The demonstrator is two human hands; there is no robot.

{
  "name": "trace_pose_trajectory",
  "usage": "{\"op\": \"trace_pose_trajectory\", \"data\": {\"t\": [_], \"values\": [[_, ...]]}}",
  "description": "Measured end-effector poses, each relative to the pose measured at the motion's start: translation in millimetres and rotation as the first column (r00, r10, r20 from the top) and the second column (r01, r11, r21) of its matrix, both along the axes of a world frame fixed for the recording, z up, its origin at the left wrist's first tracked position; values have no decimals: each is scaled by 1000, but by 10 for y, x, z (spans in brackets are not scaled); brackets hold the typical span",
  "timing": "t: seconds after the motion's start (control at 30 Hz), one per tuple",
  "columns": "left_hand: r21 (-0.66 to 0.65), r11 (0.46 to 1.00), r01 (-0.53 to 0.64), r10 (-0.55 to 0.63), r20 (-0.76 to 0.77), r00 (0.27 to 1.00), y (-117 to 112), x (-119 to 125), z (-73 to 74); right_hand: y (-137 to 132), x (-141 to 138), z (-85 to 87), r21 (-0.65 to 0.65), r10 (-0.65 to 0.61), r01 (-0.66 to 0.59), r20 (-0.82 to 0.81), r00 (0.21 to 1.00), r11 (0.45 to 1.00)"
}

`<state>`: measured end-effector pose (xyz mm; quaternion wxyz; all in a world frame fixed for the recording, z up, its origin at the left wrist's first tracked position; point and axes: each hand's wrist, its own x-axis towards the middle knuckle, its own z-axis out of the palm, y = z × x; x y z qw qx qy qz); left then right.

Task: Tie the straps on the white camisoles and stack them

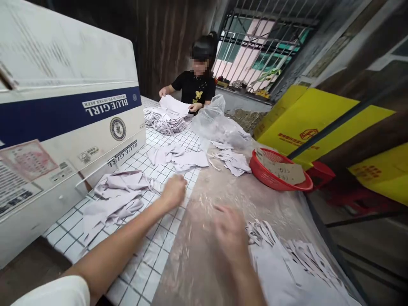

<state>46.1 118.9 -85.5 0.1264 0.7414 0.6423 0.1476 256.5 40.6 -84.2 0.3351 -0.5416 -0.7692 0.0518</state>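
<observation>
My left hand hangs over the table with its fingers curled closed. Whatever may be inside them is hidden from me. Just left of it lies a loose heap of pale lilac-white cut fabric pieces. My right hand is smeared by motion above the plastic-covered side of the table, so its fingers are unclear. Beside that hand, at the lower right, a larger stack of similar fabric pieces shows many layered edges. More flat pieces lie beyond my left hand, and others rest farther right.
A white and blue beer carton stands along the left. Across the table, a person in black handles a fabric piece over a pile. A clear plastic bag and a red basket holding cardboard sit toward the right.
</observation>
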Motion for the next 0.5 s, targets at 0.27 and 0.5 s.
{"op": "trace_pose_trajectory", "data": {"t": [0.27,0.5], "values": [[-29,954,-299,297,-68,952,1049,-939,-314,929,-1527,-781,-211,296,-290,-4,955,933],[-41,964,-263,262,-28,965,1241,-1086,-141,1106,-1357,-850,-221,290,-407,-420,860,886]]}}
